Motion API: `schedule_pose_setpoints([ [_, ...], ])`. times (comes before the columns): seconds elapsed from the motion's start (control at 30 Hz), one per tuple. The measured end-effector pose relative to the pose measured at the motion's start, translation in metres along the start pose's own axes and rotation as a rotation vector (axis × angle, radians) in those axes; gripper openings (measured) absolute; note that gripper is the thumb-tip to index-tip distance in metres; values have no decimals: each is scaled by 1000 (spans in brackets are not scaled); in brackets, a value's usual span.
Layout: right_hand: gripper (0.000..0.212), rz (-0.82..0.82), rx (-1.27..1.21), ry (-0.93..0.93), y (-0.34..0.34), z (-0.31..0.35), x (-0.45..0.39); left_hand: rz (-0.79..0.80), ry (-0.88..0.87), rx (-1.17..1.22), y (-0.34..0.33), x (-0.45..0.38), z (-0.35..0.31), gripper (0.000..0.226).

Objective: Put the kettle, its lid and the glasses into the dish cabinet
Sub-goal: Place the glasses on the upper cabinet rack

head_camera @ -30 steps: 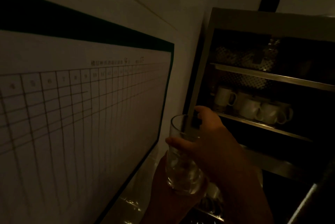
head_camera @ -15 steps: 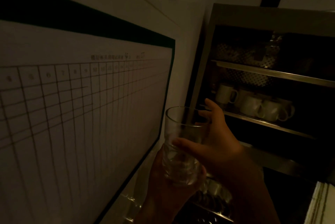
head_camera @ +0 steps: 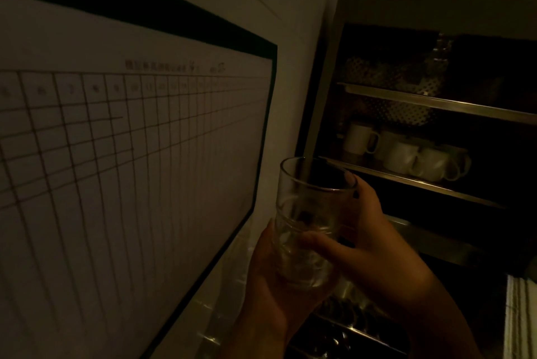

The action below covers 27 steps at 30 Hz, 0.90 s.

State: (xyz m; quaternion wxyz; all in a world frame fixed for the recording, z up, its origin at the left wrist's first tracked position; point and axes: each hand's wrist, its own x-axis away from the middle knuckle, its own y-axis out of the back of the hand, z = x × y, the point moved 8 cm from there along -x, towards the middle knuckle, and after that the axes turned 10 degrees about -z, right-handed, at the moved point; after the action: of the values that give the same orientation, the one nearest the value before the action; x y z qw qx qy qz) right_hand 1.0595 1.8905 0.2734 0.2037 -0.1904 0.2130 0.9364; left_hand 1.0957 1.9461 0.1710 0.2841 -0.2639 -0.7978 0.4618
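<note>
1. Cupping the lower part of the glass (head_camera: 308, 225) from below and the near-left side: left hand (head_camera: 270, 280), palm under the base, fingers curled up round the far side of the tumbler.
2. Gripping the same glass from the right: right hand (head_camera: 366, 242), thumb laid across the near wall low down, fingers wrapped round the far side, one fingertip up at the rim.
3. Held upright between both hands, mouth up, clear and seemingly empty; raised in front of the cabinet's left edge, not yet on any shelf.
4. Below the hands, dim in the dark: a wire rack (head_camera: 343, 329) with shiny shapes too dark to identify.
5. At the lower right edge: a strip of striped cloth (head_camera: 520, 315).
6. Filling the left half, close to the glass's left: a large white chart (head_camera: 116, 169) ruled into a grid, dark-bordered, fixed to the wall; heading text too blurred to read.
7. Beyond the glass, to the right: the open dish cabinet (head_camera: 325, 91), metal-framed, with metal shelf edges running across.
8. On the middle shelf (head_camera: 421, 181), just past the glass's rim: a cluster of white mugs (head_camera: 406, 155), handles to the right.
9. Behind the upper shelf: a perforated metal back panel (head_camera: 389, 74); the rest of the interior lost in shadow.
</note>
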Motion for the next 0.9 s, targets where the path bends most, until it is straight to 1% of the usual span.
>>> schedule_pose_setpoints([
  [0.03, 102, 8, -10, -4, 2, -2, 1, -36, -74, -57, 5, -8, -1, 41],
  [0.07, 98, 12, -25, -9, 3, -3, 0, -59, -120, -66, 6, -8, -6, 42],
  [0.1, 90, 12, -33, -6, 4, -3, 0, -67, -73, 6, 11, -11, 0, 42],
  [0.13, 78, 10, -27, 5, 4, -3, -1, -40, 13, 121, 6, -9, 6, 43],
  [0.17, 70, 7, -14, 13, 3, -1, -2, -27, 56, 136, 2, -10, 8, 44],
  [0.2, 66, 0, -7, 23, 2, 1, -2, -20, 73, 95, 0, -12, 10, 45],
  [0.27, 62, -17, -18, 35, 0, 4, -4, -54, 8, 16, -3, -10, 5, 43],
  [0.33, 56, -12, -52, 44, -3, 6, -4, 41, -70, 7, -10, -11, 1, 46],
  [0.37, 55, -10, -64, 47, -2, 7, -4, 76, -86, 15, -13, -10, 1, 50],
  [0.43, 55, -11, -65, 53, 2, 6, -2, 70, -62, 29, -12, -9, 3, 57],
  [0.5, 62, -9, -58, 59, 9, 3, 3, 89, 12, 80, -9, -11, 11, 56],
  [0.57, 74, -1, -64, 49, 16, -5, 8, 114, 46, 76, -7, -9, 17, 53],
  [0.63, 78, -2, -68, 22, 21, -12, 12, 127, 66, 63, -9, -10, 23, 51],
  [0.73, 67, -36, -45, 23, 25, -15, 12, 125, 74, 55, -14, -14, 30, 51],
  [0.9, 49, -107, -102, 29, 31, -12, 10, 157, 42, -3, -20, -20, 32, 54],
])
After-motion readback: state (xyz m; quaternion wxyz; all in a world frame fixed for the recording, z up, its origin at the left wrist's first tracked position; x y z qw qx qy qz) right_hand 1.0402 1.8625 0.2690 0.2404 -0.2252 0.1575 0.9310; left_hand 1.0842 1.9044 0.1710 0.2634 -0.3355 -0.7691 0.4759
